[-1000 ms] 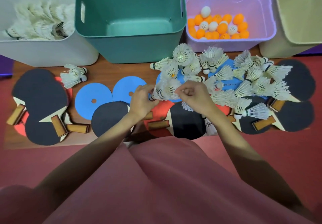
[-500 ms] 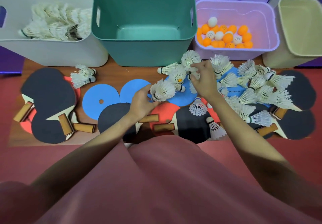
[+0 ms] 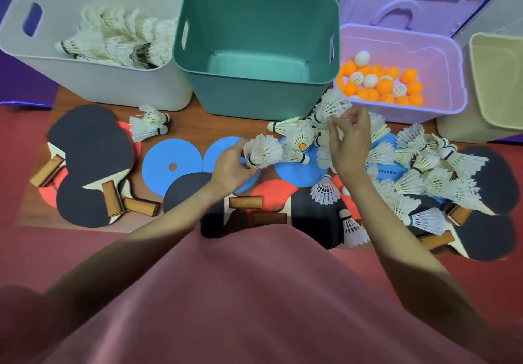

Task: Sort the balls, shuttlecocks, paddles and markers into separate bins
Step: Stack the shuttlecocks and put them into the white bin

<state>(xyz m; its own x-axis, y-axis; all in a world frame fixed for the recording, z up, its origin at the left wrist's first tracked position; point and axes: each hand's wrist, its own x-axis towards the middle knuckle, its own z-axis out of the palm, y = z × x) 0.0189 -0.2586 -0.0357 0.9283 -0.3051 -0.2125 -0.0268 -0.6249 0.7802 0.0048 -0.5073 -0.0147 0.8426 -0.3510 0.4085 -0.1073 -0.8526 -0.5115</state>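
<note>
Left hand [image 3: 230, 165] gripping nested shuttlecocks [image 3: 261, 151], feathers toward upper right; right hand [image 3: 349, 140] pinching another shuttlecock [image 3: 329, 106] just beyond. White bin [image 3: 93, 80] far left, nearer left hand.

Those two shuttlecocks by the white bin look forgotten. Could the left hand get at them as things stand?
Probably not yet: the left hand already grips a stack of shuttlecocks. The way to the pair looks open, over flat blue discs.
</note>
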